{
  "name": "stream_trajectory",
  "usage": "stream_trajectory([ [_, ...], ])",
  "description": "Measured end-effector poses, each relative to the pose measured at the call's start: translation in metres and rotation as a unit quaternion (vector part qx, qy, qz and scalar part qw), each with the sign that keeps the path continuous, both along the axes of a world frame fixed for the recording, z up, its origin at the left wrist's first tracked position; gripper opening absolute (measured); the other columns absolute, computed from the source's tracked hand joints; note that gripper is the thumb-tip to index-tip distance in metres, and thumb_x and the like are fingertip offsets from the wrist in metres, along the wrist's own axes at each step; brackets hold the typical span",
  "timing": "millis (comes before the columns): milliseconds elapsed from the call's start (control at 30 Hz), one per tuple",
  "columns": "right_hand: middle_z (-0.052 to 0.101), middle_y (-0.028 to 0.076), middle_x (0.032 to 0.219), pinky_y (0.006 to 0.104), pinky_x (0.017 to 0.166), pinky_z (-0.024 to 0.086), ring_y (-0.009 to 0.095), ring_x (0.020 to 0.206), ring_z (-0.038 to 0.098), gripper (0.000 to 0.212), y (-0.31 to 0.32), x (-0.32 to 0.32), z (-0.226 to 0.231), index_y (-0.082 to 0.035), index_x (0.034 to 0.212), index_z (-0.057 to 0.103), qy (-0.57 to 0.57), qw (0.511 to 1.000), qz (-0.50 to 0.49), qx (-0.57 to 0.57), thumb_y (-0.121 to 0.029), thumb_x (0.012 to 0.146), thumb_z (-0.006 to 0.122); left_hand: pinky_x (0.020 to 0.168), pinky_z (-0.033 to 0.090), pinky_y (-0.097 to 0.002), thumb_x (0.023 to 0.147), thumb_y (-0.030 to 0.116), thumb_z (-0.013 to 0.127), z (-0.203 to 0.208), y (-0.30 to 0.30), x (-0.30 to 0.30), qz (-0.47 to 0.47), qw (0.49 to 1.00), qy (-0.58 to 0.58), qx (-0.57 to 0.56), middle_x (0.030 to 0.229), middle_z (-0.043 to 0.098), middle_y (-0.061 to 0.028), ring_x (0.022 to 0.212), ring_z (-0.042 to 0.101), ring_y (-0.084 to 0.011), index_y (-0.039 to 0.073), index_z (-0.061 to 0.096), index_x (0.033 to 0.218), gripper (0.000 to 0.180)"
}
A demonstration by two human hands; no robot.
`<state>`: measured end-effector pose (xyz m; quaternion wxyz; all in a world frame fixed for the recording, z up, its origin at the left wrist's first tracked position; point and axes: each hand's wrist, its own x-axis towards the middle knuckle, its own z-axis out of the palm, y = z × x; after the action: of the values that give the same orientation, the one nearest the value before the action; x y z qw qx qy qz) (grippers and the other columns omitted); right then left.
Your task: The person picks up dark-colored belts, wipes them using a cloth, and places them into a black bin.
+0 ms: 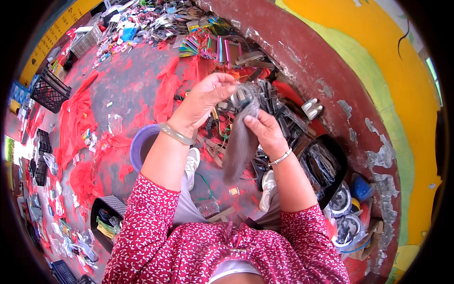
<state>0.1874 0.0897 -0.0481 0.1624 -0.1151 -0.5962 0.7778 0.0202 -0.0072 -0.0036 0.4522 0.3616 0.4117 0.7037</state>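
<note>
A long, soft grey-brown bundle (239, 146), which looks like sheer fabric or hair, hangs in front of me above the floor. My right hand (268, 132) pinches it at its upper part between thumb and fingers. At its gathered, see-through top end my left hand (208, 97) is raised, thumb and forefinger pinched together against the edge. I cannot make out exactly what the left fingertips grip. Below and behind the bundle lies a heap of dark plastic-wrapped items (279, 111), partly hidden by my hands.
A purple tub (137, 146) stands beside my left forearm. To the right is a black bin (339, 154) with wrapped items, near the peeling red wall (331, 71). A black basket (49, 92) and red cloth (75, 113) lie left. Goods pile up (156, 23) at the back.
</note>
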Motion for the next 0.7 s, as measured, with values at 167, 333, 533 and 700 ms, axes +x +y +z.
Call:
stream_trajectory([
  [167,0.057,0.002,0.096,0.0215,0.078,0.041,0.007,0.086,0.05,0.023,-0.005,-0.016,0.002,0.0,0.108,0.054,0.101,0.989,-0.101,0.024,-0.015,0.091,0.049,0.09,0.038,-0.0314,0.086,0.04,0.053,-0.013,0.011,0.038,-0.066,0.997,-0.023,-0.041,0.105,0.056,-0.0062,0.098,0.051,-0.0142,0.002,0.052,0.111,0.046],
  [333,0.057,-0.001,0.094,0.0195,0.073,0.042,0.006,0.084,0.05,0.027,-0.006,-0.027,-0.002,0.0,0.11,0.055,0.048,0.985,-0.125,0.105,-0.02,0.091,0.049,0.087,0.042,-0.0316,0.091,0.038,0.043,-0.019,0.025,0.042,0.01,0.992,-0.125,-0.014,0.107,0.056,-0.0132,0.096,0.053,-0.0176,-0.001,0.05,0.114,0.046],
  [533,0.058,-0.001,0.094,0.0206,0.073,0.042,0.006,0.083,0.051,0.028,-0.001,-0.026,0.011,0.0,0.109,0.056,0.037,0.998,-0.05,0.03,-0.022,0.092,0.048,0.082,0.043,-0.0297,0.092,0.03,0.041,-0.02,0.031,0.04,0.135,0.99,0.014,0.046,0.102,0.06,-0.0136,0.09,0.055,-0.0166,-0.001,0.055,0.104,0.036],
  [700,0.058,-0.001,0.087,0.0203,0.068,0.044,0.006,0.078,0.051,0.026,-0.002,-0.017,0.023,0.001,0.104,0.056,0.025,0.997,-0.022,0.07,-0.021,0.092,0.048,0.078,0.044,-0.0285,0.092,0.029,0.041,-0.011,0.028,0.037,0.183,0.972,0.136,0.059,0.098,0.061,-0.0118,0.085,0.056,-0.0154,-0.001,0.056,0.099,0.034],
])
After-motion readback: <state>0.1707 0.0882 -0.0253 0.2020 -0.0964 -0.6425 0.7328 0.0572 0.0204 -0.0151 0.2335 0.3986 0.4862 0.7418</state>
